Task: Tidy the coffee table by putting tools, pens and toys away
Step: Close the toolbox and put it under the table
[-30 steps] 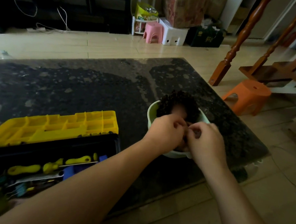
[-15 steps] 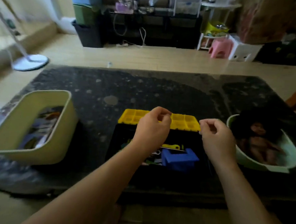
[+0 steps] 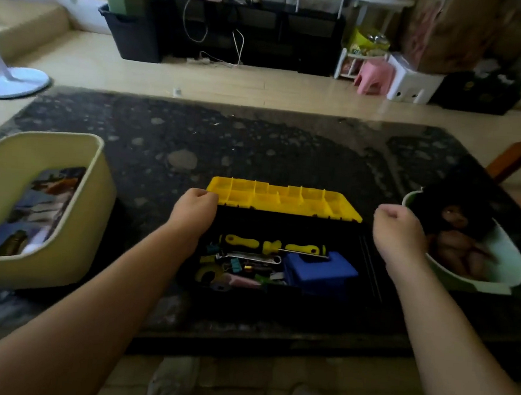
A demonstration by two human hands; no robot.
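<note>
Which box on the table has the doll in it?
The pale green round tub on the right; the cream bin holds papers, the black toolbox tools.

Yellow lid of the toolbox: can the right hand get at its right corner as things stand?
Probably yes. The right hand hangs loosely curled just beside the yellow lid, with only bare table between them. The left hand is at the opposite corner.

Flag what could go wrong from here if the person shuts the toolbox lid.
1. The left hand is at the corner of the yellow lid; its fingers could get pinched as it swings down.
2. The blue block sits high among the tools and may stop the lid closing.
3. The right hand hovers beside the green bowl holding the doll and could knock it.
</note>
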